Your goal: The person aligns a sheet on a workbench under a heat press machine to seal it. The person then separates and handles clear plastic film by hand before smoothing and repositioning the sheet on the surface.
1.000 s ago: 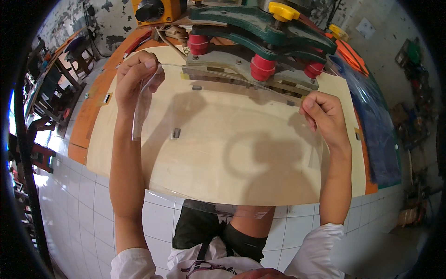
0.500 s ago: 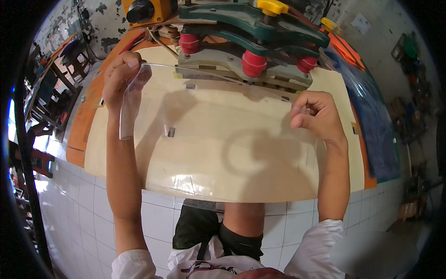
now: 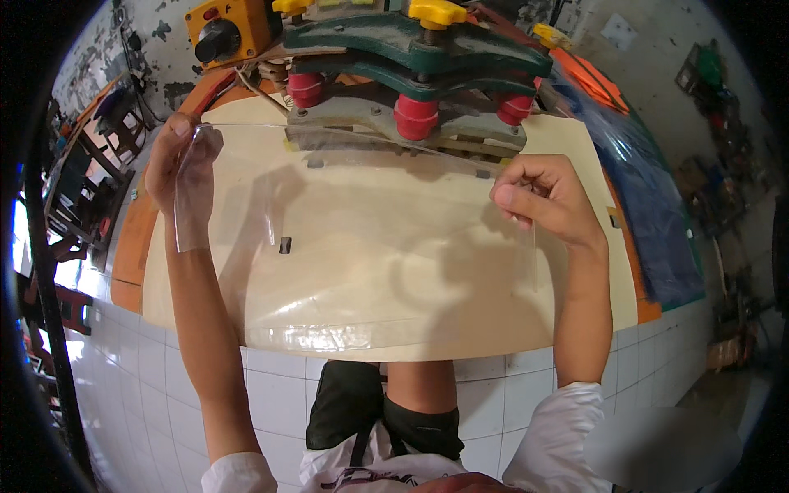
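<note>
A clear plastic sheet spans between my two hands, above a cream-coloured board. My left hand is closed on its far left corner, where the plastic bends over and a flap hangs beside my wrist. The far right corner is pinched between the thumb and fingers of my right hand. Between the hands the far edge runs just in front of a clamp-like machine part. Light glares off the sheet's near edge. Small dark marks show on the board.
Beyond the board stands the machine's dark green clamp frame with red insulators and yellow knobs. A yellow control box sits at the far left. Blue plastic sheeting lies along the right, near an orange piece.
The view has shifted, so the machine appears farther left. My hands have spread slightly apart with the sheet between them, and the left one has come a little nearer.
</note>
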Motion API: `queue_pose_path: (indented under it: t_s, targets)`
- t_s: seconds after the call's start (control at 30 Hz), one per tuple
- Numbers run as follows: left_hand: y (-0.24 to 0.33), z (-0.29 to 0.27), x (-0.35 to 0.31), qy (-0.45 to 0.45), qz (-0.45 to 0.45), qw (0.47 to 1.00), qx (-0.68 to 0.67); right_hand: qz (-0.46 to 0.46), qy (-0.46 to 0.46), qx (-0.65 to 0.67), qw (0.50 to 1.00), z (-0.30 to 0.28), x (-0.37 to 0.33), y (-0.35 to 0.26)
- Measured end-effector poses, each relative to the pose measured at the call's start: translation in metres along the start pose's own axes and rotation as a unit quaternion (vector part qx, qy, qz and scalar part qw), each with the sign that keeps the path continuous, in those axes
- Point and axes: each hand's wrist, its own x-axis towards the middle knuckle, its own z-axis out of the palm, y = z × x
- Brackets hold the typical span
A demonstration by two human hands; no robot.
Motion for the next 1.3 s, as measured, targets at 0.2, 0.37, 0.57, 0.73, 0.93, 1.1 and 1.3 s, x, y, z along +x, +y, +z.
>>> queue_pose_path:
  t_s: [0.2,0.37,0.57,0.73,0.93,1.1,1.3]
  targets:
    - [0.000,-0.008,0.002,-0.004,-0.050,0.998,-0.029,-0.014,0.019,-0.015,1.000,0.003,0.000,0.001]
    - [-0.002,-0.003,0.003,0.026,-0.069,0.997,-0.016,-0.046,0.035,0.006,0.998,0.000,0.000,0.010]
    - [-0.002,-0.004,0.004,0.015,-0.070,0.997,-0.005,-0.068,0.022,-0.031,0.997,0.000,0.001,0.006]
    - [-0.002,0.017,0.003,0.093,-0.058,0.993,0.052,-0.032,0.023,-0.042,0.998,0.012,0.000,-0.003]
    - [0.001,0.009,0.001,0.032,-0.074,0.997,0.009,-0.067,0.088,-0.017,0.994,0.027,0.006,0.006]
    - [-0.005,0.019,-0.004,0.055,-0.013,0.996,0.065,-0.076,0.123,-0.034,0.989,0.024,0.008,0.007]
    - [-0.006,0.020,-0.002,0.084,-0.025,0.993,0.085,-0.036,0.118,-0.012,0.992,0.016,0.006,0.010]
